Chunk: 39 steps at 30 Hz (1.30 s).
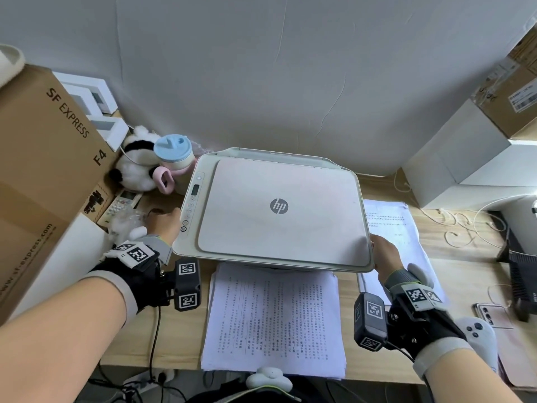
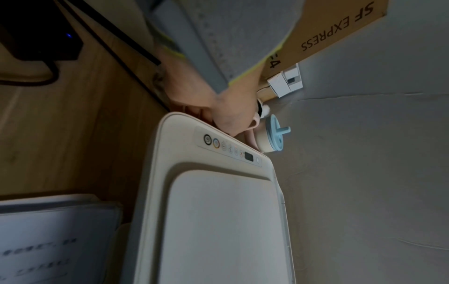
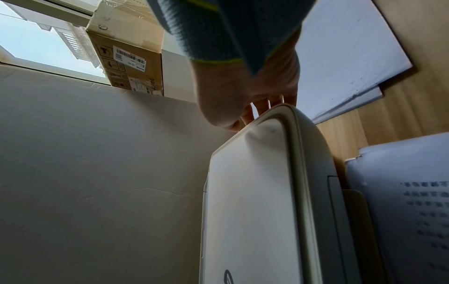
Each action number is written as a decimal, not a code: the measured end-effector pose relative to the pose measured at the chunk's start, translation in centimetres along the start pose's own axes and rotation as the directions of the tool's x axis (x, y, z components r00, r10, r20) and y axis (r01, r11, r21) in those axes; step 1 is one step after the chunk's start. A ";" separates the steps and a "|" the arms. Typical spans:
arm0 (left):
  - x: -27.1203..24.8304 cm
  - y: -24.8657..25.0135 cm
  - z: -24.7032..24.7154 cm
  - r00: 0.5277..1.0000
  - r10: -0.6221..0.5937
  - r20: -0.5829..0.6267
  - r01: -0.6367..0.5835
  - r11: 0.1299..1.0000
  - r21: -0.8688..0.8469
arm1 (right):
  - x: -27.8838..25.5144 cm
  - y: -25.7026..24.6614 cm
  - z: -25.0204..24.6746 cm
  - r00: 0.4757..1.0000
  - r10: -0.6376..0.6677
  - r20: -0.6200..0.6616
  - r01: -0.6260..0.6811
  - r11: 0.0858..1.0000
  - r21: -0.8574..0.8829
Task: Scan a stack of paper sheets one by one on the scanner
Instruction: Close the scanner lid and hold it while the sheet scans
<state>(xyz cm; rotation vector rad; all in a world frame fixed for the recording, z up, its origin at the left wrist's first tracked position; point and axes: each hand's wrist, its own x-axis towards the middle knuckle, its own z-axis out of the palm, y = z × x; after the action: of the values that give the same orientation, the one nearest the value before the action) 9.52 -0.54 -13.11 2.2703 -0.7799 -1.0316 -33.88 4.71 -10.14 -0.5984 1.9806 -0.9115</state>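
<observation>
Scanner point(image 1: 279, 210), lid shut, sits mid-desk against the white wall, HP logo up. Left hand point(image 1: 164, 225) is at its left side beside the button strip point(image 1: 190, 203), fingers curled round the left edge and going out of sight beneath it. Right hand point(image 1: 386, 255) is at the front right corner, fingers tucked under the lid edge, thumb side up; fingertips hidden there. Printed paper stack point(image 1: 273, 318) lies on the desk point(image 1: 465, 271) just in front of the scanner, its far edge under the scanner's front overhang. Second pile of sheets point(image 1: 392, 225) lies right of the scanner, partly under the right wrist. Left side crowded: SF Express carton point(image 1: 37, 158), plush toy point(image 1: 136, 167), blue-lidded cup point(image 1: 173, 154), remote point(image 1: 122, 203) all close to the scanner's left edge. Right side roomier: white boxes point(image 1: 465, 161), loose white cables point(image 1: 465, 225), game controller point(image 1: 479, 335), phone point(image 1: 494, 315) near the desk edge. Wrist views dim and blurred; sheet text unreadable.
</observation>
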 end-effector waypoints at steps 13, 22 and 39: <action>-3.0 -2.8 -0.5 1.000 0.011 -0.016 -0.012 0.996 -0.090 | -2.5 3.5 0.1 1.000 0.022 0.003 -0.022 0.995 0.097; -3.7 -2.9 -0.2 1.000 -0.021 0.020 0.024 0.990 -0.142 | -3.1 3.9 -0.1 0.998 0.055 0.011 -0.056 0.984 0.171; -5.6 -2.2 0.2 0.994 -0.112 0.009 0.108 0.932 -0.345 | -3.1 4.4 0.3 0.999 0.045 -0.009 -0.042 0.978 0.207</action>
<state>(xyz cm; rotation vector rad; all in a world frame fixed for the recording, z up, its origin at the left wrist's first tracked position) 6.94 4.83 -11.94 2.0304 -0.4285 -1.1094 -32.31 9.45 -12.19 -0.4304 1.8741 -1.0806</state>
